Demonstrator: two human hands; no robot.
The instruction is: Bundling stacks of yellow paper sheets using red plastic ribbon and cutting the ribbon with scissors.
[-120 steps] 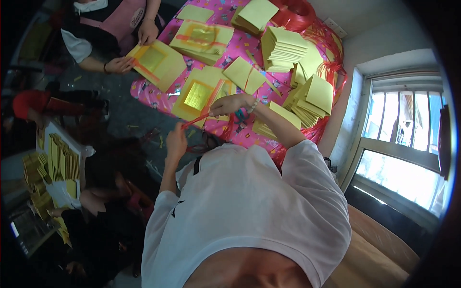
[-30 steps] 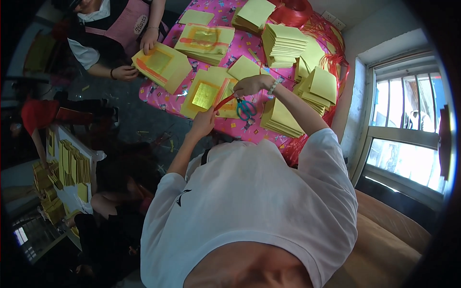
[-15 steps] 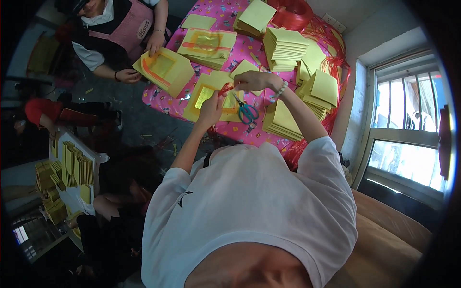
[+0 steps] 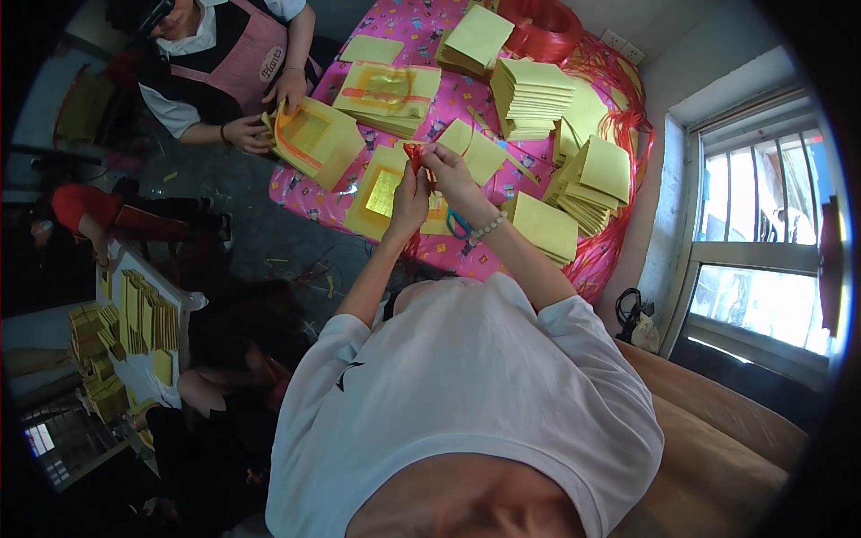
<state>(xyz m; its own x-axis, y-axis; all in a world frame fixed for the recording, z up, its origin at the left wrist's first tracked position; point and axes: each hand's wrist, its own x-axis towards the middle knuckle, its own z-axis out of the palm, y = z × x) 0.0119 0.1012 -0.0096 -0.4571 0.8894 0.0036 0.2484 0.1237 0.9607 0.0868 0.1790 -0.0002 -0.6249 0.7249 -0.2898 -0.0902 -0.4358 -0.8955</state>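
Note:
Red plastic ribbon is pinched between my two hands above the pink tablecloth, with strands trailing below. My left hand is closed around it, thumb upward. From the right, my right hand has its fingertips pressed together at the same ribbon. Beneath them lies a sheet of yellow paper with a gold foil square. Scissors with teal handles lie mostly hidden behind my right wrist. Loose yellow paper rests just beyond my right hand.
Yellow paper stacks crowd the right half of the table. A red ribbon roll stands at the far edge, and red strands hang along the right side. Across at left, a co-worker's hands hold printed yellow paper.
My right hand has come down and left, closer to my left hand, its wrist now covering most of the scissors. The co-worker's paper has shifted slightly.

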